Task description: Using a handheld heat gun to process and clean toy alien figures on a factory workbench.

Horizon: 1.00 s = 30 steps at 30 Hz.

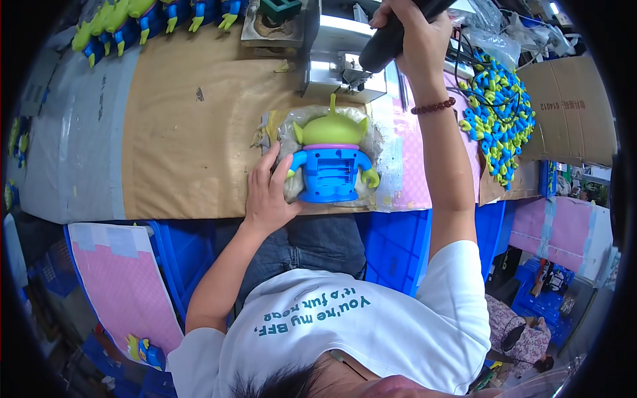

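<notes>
A toy alien figure with a green head and blue body lies on a plastic-covered pad, its back showing an open battery compartment. My left hand rests beside it with spread fingers; a fingertip touches the figure's left-side arm and the thumb lies near its base. Up at the top, my right hand is wrapped round a black electric screwdriver. The screwdriver's lower end hangs over the front of a metal screw feeder; its tip cannot be made out.
Several alien figures line the far left. A heap of blue and green toy parts lies right, beside a cardboard box. Black cables run near my right wrist. Blue crates stand below the table edge. Another person is at lower right.
</notes>
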{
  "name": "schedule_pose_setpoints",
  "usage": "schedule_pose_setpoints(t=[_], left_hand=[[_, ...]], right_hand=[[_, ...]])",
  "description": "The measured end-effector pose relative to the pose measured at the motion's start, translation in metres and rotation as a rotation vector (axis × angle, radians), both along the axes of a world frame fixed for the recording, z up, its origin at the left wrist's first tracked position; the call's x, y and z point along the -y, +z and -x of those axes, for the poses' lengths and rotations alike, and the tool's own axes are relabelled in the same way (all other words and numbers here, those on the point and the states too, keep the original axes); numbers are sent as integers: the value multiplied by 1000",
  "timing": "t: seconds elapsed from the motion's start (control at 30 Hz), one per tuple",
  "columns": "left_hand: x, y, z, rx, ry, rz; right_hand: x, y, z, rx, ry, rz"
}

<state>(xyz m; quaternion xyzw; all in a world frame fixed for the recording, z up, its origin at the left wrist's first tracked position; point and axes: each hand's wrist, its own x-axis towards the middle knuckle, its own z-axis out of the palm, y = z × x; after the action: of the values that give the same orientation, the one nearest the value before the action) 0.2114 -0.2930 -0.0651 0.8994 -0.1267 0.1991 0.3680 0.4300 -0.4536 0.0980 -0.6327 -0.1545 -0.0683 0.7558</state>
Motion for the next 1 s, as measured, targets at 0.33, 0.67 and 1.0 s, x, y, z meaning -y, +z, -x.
schedule_pose_setpoints(t=[0.33, 0.67, 1.0], left_hand=[[3, -2, 1, 6, 28, 17], [4, -7, 0, 13, 34, 19], [5, -4, 0, 30, 33, 8]], right_hand=[[54, 35, 95, 86, 334, -194], [60, 8, 151, 96, 418, -192], [61, -4, 149, 165, 478, -153]])
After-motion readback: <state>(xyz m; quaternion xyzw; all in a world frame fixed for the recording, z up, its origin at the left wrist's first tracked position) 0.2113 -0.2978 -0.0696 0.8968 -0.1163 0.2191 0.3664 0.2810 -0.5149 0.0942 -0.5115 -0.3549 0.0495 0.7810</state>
